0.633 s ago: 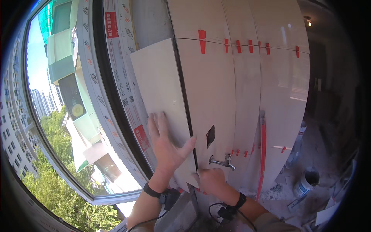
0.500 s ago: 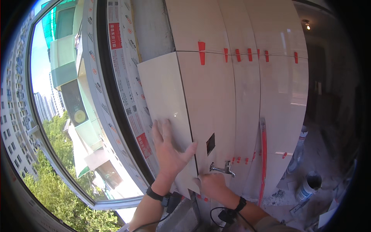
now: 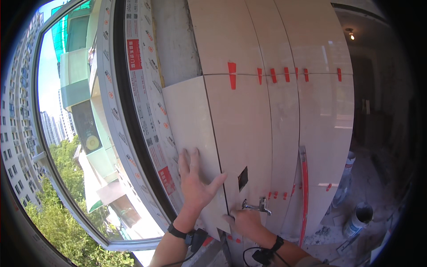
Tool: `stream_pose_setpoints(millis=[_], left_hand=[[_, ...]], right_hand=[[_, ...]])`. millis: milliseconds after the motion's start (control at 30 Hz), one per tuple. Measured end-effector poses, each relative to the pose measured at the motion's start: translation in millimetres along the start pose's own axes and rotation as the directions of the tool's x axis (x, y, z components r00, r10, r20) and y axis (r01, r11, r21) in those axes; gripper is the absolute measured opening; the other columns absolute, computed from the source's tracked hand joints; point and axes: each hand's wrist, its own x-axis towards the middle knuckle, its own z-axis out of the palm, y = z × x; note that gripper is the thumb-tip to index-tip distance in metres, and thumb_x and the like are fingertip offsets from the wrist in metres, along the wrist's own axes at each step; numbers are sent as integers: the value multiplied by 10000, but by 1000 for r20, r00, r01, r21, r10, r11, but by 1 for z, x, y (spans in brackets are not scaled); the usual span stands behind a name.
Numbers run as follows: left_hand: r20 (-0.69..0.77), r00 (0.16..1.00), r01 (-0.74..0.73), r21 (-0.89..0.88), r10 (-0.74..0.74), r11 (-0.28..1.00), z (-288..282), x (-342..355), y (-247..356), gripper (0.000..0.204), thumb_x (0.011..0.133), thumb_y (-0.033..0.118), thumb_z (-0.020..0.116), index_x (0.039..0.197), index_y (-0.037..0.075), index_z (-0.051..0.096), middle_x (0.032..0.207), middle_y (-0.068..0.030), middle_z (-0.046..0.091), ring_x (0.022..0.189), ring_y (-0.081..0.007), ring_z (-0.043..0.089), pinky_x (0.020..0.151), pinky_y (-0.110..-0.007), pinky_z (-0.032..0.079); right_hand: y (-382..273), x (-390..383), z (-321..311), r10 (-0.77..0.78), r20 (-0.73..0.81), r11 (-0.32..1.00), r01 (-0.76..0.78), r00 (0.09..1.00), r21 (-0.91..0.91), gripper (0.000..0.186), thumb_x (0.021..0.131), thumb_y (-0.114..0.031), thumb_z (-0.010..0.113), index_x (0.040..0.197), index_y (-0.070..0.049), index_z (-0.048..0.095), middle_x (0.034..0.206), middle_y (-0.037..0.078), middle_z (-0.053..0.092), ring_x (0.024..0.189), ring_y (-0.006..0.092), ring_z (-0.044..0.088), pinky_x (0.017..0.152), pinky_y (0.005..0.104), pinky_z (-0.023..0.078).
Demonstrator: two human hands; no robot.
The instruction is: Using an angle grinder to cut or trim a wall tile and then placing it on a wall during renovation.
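Note:
A narrow, glossy beige wall tile (image 3: 191,118) stands upright beside the window frame, its top edge below a bare grey patch of wall. My left hand (image 3: 195,184) presses on its lower face, fingers spread and thumb reaching across the dark joint at its right edge. Low on that joint is my right hand (image 3: 245,222), its fingers curled in. Anything inside them is hidden. Right above it a chrome tap (image 3: 258,206) sticks out of the neighbouring tile (image 3: 240,124), below a dark square cut-out (image 3: 243,179).
Red wedge clips (image 3: 232,75) sit in the joints between the tiles. A long red level (image 3: 304,196) leans on the wall to the right. Buckets (image 3: 357,220) and debris stand on the floor at right. At left an open window (image 3: 40,156) gives onto buildings and trees.
The whole view has shifted, so the wall and both hands appear slightly lower. Against the tile, both hands stay in about the same places.

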Motion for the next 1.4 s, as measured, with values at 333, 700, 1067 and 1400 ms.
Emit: stream_pose_setpoints(millis=[333, 700, 1067, 1400], left_hand=[[69, 997, 28, 24, -29, 999, -10, 8, 4, 1113, 679, 470, 912, 1545, 14, 380, 1582, -360, 258, 1433, -542, 345, 1147, -539, 363], [-13, 969, -246, 102, 248, 964, -60, 153, 39, 1167, 657, 552, 904, 1524, -26, 377, 1572, -340, 299, 1452, -477, 364, 1157, -486, 387], [74, 946, -320, 65, 315, 945, -70, 180, 44, 1184, 597, 581, 920, 1478, -36, 424, 1415, -288, 503, 1288, -421, 549, 1084, -456, 462], [108, 962, -260, 66, 252, 963, -73, 173, 44, 1125, 623, 519, 917, 1438, -93, 439, 1371, -302, 505, 1311, -413, 522, 1101, -446, 451]], right_hand=[[-3, -3, 10, 30, -114, 999, -27, 993, 29, 420, 909, -442, 687, 736, -60, 710, 613, 165, 642, 568, 374, 659, 529, 480, 514], [-8, -10, 15, 138, -95, 989, -132, 986, 69, 399, 954, -442, 640, 809, -72, 679, 678, 178, 677, 647, 408, 684, 610, 514, 529], [42, -104, 98, 460, 528, 270, -679, 714, 683, 362, 945, -323, 763, 989, 21, 660, 831, 63, 706, 687, 161, 702, 610, 311, 570], [-6, -85, 173, 454, 455, -123, -453, 766, 883, 478, 1038, -260, 641, 1343, 99, 558, 1170, 124, 663, 1050, 199, 658, 914, 321, 548]])
